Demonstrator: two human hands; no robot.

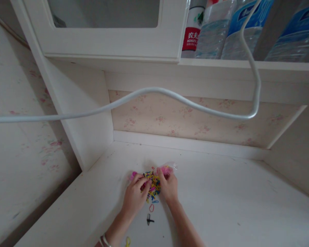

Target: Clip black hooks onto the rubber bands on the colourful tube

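Observation:
A heap of small coloured rubber bands (154, 183), mostly yellow, blue and pink, lies on the white desktop between my hands. At the heap's left side is my left hand (136, 195), fingers curled and thumb drawn toward them; what they hold is too small to make out. My right hand (169, 187) is closed at the heap's right edge, thumb against the fingers, beside a bunch of pink bands (167, 169) with clear plastic. A bright pink piece (134, 174) shows behind my left fingers. Nearer me lie a red band (151, 208) and black bands (149, 220).
A yellow band (128, 241) lies at the bottom edge by my left forearm. A pale cable (154, 90) hangs across the view above the white desk (221, 199). Water bottles (216, 32) stand on the upper shelf, right of a cabinet door (113, 43).

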